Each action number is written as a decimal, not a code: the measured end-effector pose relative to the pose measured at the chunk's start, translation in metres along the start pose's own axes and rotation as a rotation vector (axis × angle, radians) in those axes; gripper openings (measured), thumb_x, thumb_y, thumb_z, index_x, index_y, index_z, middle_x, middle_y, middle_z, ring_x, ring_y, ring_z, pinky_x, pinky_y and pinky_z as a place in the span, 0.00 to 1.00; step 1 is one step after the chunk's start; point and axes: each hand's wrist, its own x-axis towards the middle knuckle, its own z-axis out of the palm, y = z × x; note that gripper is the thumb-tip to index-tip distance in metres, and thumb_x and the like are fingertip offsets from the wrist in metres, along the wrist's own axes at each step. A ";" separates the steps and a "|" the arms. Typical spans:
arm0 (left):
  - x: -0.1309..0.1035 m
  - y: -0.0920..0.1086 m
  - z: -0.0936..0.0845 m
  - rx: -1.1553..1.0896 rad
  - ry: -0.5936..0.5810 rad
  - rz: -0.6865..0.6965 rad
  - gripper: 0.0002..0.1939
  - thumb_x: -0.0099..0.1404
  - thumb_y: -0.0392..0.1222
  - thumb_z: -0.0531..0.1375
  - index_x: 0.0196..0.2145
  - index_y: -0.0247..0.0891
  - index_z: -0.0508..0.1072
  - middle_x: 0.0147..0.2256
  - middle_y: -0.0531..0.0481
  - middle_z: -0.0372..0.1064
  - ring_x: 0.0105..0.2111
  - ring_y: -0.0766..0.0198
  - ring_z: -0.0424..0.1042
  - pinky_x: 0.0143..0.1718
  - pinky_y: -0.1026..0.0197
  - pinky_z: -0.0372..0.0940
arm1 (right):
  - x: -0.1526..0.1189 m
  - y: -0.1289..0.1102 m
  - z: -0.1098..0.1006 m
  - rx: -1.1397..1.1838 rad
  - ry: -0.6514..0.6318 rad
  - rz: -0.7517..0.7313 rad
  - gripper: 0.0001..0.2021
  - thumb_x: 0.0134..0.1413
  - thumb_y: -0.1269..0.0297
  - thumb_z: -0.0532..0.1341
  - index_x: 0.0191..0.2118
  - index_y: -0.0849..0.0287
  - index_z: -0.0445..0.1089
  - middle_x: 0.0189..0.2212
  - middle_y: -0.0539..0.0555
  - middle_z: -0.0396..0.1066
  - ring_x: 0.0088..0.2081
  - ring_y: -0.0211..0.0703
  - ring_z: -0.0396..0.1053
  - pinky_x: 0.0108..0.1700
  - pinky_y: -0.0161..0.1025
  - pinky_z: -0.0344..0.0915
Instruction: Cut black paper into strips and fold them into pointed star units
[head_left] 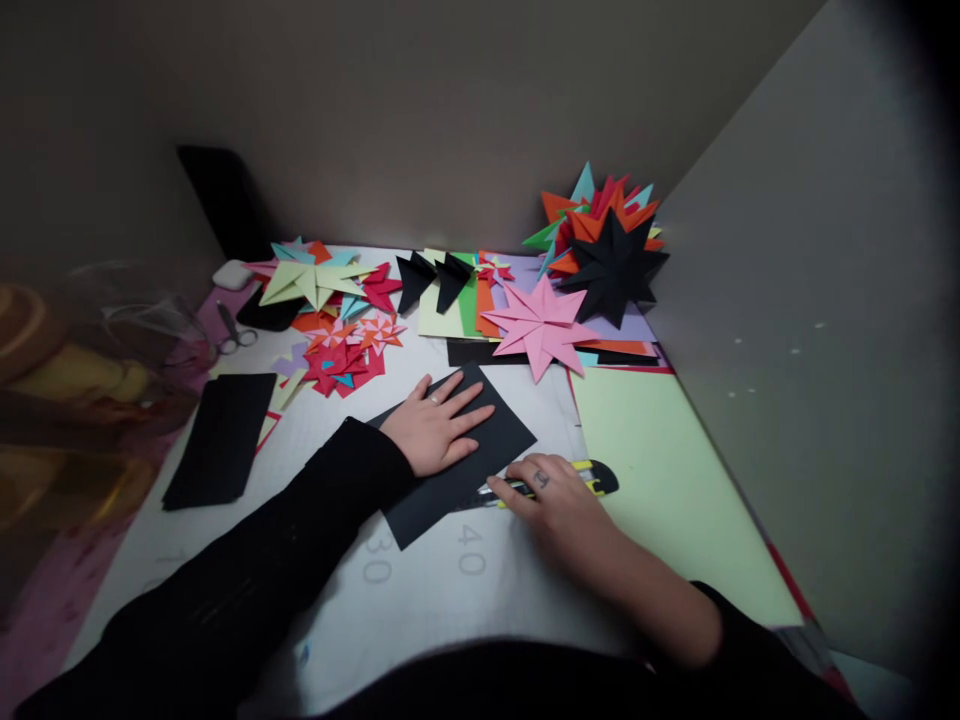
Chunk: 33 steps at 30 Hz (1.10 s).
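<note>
A sheet of black paper (499,430) lies at an angle on the white mat (502,590) in the middle. My left hand (435,425) rests flat on it, fingers spread. In my right hand (551,495) is a yellow and black utility knife (600,478), held low over the mat. Its blade points left, at the lower right edge of the black paper. Whether the blade touches the paper is hard to tell.
Black paper strips (221,440) are stacked at left, near small scissors (237,338). Folded stars, a pink one (541,325) and a black one (615,265) among them, line the back. Pale green paper (660,470) lies at right beside the wall.
</note>
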 end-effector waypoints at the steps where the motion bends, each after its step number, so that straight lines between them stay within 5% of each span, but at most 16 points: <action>1: 0.000 0.000 0.000 -0.001 0.002 0.000 0.26 0.66 0.54 0.46 0.61 0.49 0.52 0.64 0.48 0.43 0.63 0.47 0.40 0.56 0.36 0.40 | 0.001 -0.004 0.000 0.000 0.005 -0.003 0.23 0.44 0.80 0.55 0.49 0.58 0.67 0.40 0.59 0.68 0.41 0.50 0.59 0.42 0.46 0.56; 13: 0.000 -0.002 0.001 -0.029 0.013 0.005 0.26 0.66 0.53 0.47 0.60 0.49 0.54 0.63 0.47 0.44 0.62 0.47 0.40 0.57 0.36 0.38 | 0.020 -0.054 0.004 0.071 -0.067 -0.102 0.17 0.55 0.70 0.55 0.51 0.61 0.64 0.39 0.62 0.67 0.38 0.51 0.59 0.40 0.48 0.55; 19: -0.003 -0.004 -0.001 -0.062 0.036 0.007 0.26 0.65 0.51 0.49 0.59 0.46 0.55 0.63 0.47 0.46 0.62 0.48 0.42 0.57 0.37 0.42 | 0.017 -0.073 -0.012 0.235 -0.131 -0.133 0.18 0.53 0.68 0.56 0.51 0.56 0.63 0.38 0.56 0.68 0.38 0.48 0.61 0.40 0.45 0.58; 22: -0.004 -0.009 -0.002 -0.129 0.123 -0.055 0.22 0.67 0.43 0.47 0.57 0.40 0.59 0.60 0.45 0.54 0.61 0.54 0.48 0.57 0.44 0.48 | 0.001 -0.046 -0.026 0.254 -0.046 0.056 0.22 0.50 0.72 0.55 0.53 0.53 0.61 0.40 0.56 0.67 0.40 0.47 0.62 0.42 0.44 0.61; 26: -0.007 -0.014 -0.015 -0.187 0.277 -0.236 0.17 0.67 0.42 0.46 0.47 0.38 0.68 0.49 0.42 0.67 0.50 0.56 0.64 0.51 0.51 0.59 | -0.034 0.030 -0.036 0.043 0.276 0.497 0.21 0.55 0.71 0.51 0.55 0.58 0.60 0.40 0.60 0.67 0.42 0.49 0.64 0.44 0.45 0.64; 30: -0.014 -0.017 -0.033 -0.146 0.206 -0.409 0.19 0.62 0.48 0.54 0.48 0.36 0.67 0.45 0.39 0.66 0.44 0.51 0.68 0.43 0.51 0.63 | -0.064 0.105 -0.029 -0.189 0.273 0.725 0.18 0.54 0.70 0.52 0.51 0.61 0.66 0.37 0.61 0.69 0.38 0.51 0.67 0.40 0.47 0.65; 33: -0.020 -0.023 -0.036 -0.200 0.091 -0.467 0.29 0.54 0.49 0.60 0.52 0.35 0.61 0.46 0.38 0.65 0.45 0.49 0.68 0.41 0.54 0.63 | -0.069 0.126 -0.023 -0.159 0.147 0.743 0.18 0.53 0.71 0.53 0.50 0.63 0.67 0.36 0.60 0.69 0.37 0.49 0.68 0.40 0.45 0.65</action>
